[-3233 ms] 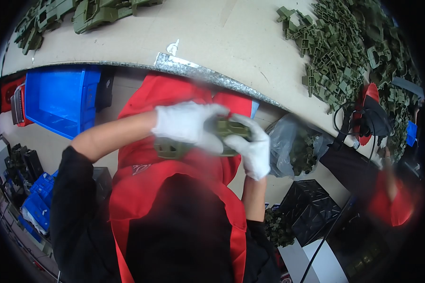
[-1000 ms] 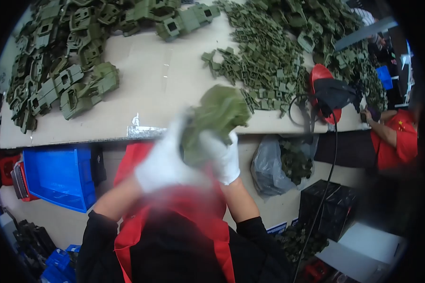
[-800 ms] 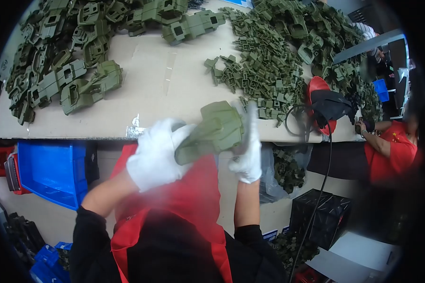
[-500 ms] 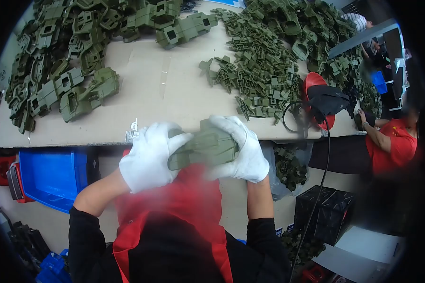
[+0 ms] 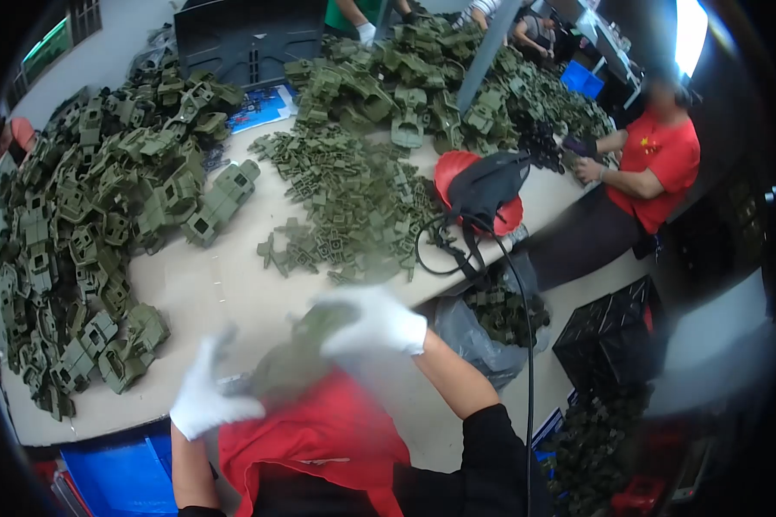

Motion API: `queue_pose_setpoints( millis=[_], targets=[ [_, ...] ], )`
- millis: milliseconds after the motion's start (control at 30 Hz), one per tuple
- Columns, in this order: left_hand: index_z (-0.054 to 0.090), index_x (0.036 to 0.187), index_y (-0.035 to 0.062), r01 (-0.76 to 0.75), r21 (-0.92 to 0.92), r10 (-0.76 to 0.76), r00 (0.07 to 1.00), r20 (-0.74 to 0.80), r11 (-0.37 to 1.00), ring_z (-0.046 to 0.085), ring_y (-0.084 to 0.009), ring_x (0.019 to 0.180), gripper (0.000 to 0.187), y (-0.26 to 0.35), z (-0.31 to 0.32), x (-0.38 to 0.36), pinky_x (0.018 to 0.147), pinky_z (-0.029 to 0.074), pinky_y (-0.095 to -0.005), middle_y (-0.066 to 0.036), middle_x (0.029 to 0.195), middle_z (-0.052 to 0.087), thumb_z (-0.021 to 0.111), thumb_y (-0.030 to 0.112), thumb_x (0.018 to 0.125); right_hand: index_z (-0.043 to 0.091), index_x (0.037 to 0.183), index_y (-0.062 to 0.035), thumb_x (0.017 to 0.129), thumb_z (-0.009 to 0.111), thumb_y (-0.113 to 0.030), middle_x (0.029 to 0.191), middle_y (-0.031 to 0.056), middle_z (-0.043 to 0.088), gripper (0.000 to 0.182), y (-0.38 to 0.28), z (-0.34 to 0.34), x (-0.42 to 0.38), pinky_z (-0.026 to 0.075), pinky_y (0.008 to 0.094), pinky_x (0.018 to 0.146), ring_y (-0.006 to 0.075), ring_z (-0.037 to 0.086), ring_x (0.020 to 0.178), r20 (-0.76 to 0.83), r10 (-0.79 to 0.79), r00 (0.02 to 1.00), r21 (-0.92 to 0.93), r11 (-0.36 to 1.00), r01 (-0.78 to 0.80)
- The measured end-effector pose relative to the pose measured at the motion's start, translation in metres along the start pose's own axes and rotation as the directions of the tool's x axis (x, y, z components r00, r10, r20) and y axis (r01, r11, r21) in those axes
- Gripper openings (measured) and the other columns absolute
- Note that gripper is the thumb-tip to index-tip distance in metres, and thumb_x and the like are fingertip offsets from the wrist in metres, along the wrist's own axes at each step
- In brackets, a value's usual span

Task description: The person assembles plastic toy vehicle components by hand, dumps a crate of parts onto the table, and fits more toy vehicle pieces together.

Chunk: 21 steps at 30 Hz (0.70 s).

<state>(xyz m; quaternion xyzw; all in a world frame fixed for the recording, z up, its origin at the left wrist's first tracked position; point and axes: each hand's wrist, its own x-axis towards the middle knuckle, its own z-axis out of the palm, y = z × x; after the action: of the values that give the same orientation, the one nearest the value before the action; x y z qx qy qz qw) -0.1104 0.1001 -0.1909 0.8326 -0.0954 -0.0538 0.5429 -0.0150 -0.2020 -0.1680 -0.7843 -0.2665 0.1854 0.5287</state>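
Two white-gloved hands, left (image 5: 205, 398) and right (image 5: 372, 322); one blurred olive-green plastic part (image 5: 297, 349) between them; one red power tool (image 5: 478, 189); countless green parts piled.

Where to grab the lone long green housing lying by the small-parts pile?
Grip the long green housing across its narrow width at mid-length, coming from above. It lies flat on the table, slanted, with both long sides free; the small-parts pile crowds only its right end.
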Motion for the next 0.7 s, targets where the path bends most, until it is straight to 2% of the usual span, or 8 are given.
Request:
queue_pose_setpoints(
  millis=[67, 133, 200, 367, 500, 567, 633, 700],
  targets=[
    [0.044, 0.135, -0.0006, 0.105, -0.085, -0.128, 0.928, -0.351, 0.991, 0.051, -0.0311, 0.120, 0.089, -0.007, 0.008, 0.008, 0.102, 0.040, -0.0407, -0.018, 0.130, 0.051, 0.083, 0.026, 0.060, 0.061, 0.121, -0.0008, 0.072, 0.081, -0.024, 0.108, 0.0115, 0.067, 0.058, 0.014, -0.025, 0.011, 0.051, 0.0281, 0.077, 0.0153, 0.062, 0.097, -0.165, 0.154, 0.974, 0.378, 0.922, -0.082],
    [0.047, 0.133, 0.0003, 0.094, 0.050, -0.054, 0.850, -0.525, 0.994, 0.052, -0.0311, 0.117, 0.076, -0.031, 0.023, 0.016, 0.100, 0.041, -0.0416, -0.017, 0.126, 0.052, 0.077, 0.017, 0.065, 0.061, 0.119, -0.0032, 0.079, 0.075, -0.023, 0.106, 0.0078, 0.066, 0.046, 0.018, -0.041, 0.029, 0.052, 0.0289, 0.078, 0.0157, 0.063, 0.097, -0.269, 0.139, 0.953, 0.420, 0.907, -0.014],
    [0.050, 0.129, 0.0005, 0.230, 0.281, -0.029, 0.818, -0.574, 0.932, 0.052, -0.0334, 0.114, 0.070, -0.050, 0.037, 0.015, 0.098, 0.042, -0.0425, -0.018, 0.124, 0.052, 0.077, 0.020, 0.067, 0.061, 0.113, -0.0104, 0.089, 0.063, -0.033, 0.103, 0.0049, 0.064, 0.032, 0.021, -0.052, 0.051, 0.052, 0.0374, 0.073, 0.0192, 0.063, 0.083, -0.233, 0.507, 0.830, 0.932, 0.360, 0.041],
    [0.056, 0.120, 0.0023, 0.097, 0.678, 0.259, 0.878, -0.404, 0.729, 0.050, -0.0402, 0.113, 0.062, -0.056, 0.055, 0.012, 0.096, 0.041, -0.0477, -0.019, 0.123, 0.052, 0.078, 0.028, 0.069, 0.063, 0.091, -0.0192, 0.084, 0.069, -0.039, 0.084, -0.0011, 0.063, 0.022, 0.033, -0.085, 0.081, 0.042, 0.0312, 0.059, 0.0210, 0.060, 0.076, -0.286, 0.380, 0.879, 0.929, 0.336, 0.157],
    [0.059, 0.115, 0.0052, 0.107, 0.663, 0.228, 0.889, -0.398, 0.741, 0.050, -0.0386, 0.114, 0.051, -0.056, 0.052, 0.014, 0.095, 0.040, -0.0486, -0.018, 0.122, 0.053, 0.076, 0.025, 0.072, 0.057, 0.105, -0.0163, 0.082, 0.072, -0.035, 0.098, 0.0027, 0.059, 0.034, 0.035, -0.124, 0.074, 0.047, 0.0296, 0.062, 0.0217, 0.057, 0.080, -0.624, 0.411, 0.665, 0.739, 0.034, 0.673],
    [0.061, 0.112, 0.0054, 0.135, 0.659, 0.206, 0.887, -0.413, 0.740, 0.049, -0.0377, 0.115, 0.045, -0.054, 0.054, 0.015, 0.096, 0.039, -0.0484, -0.017, 0.121, 0.053, 0.075, 0.024, 0.073, 0.055, 0.111, -0.0099, 0.081, 0.073, -0.024, 0.101, 0.0049, 0.059, 0.038, 0.049, -0.136, 0.063, 0.048, 0.0295, 0.069, 0.0180, 0.057, 0.084, -0.794, 0.376, 0.478, 0.604, 0.400, 0.689],
    [0.061, 0.111, 0.0050, 0.140, 0.673, 0.210, 0.887, -0.412, 0.727, 0.049, -0.0377, 0.115, 0.044, -0.055, 0.054, 0.018, 0.096, 0.039, -0.0484, -0.017, 0.122, 0.053, 0.075, 0.024, 0.073, 0.051, 0.120, -0.0039, 0.082, 0.072, -0.015, 0.102, 0.0078, 0.059, 0.045, 0.050, -0.139, 0.049, 0.049, 0.0307, 0.071, 0.0152, 0.057, 0.084, -0.842, 0.341, 0.418, 0.496, 0.793, 0.353],
    [0.062, 0.109, 0.0046, 0.179, 0.669, 0.194, 0.875, -0.444, 0.722, 0.049, -0.0377, 0.116, 0.043, -0.055, 0.057, 0.016, 0.096, 0.039, -0.0484, -0.017, 0.122, 0.052, 0.075, 0.024, 0.073, 0.052, 0.122, -0.0025, 0.084, 0.069, -0.018, 0.107, 0.0071, 0.061, 0.044, 0.048, -0.137, 0.050, 0.049, 0.0299, 0.072, 0.0159, 0.060, 0.087, -0.710, 0.354, 0.609, 0.589, 0.772, 0.237]
  ],
)
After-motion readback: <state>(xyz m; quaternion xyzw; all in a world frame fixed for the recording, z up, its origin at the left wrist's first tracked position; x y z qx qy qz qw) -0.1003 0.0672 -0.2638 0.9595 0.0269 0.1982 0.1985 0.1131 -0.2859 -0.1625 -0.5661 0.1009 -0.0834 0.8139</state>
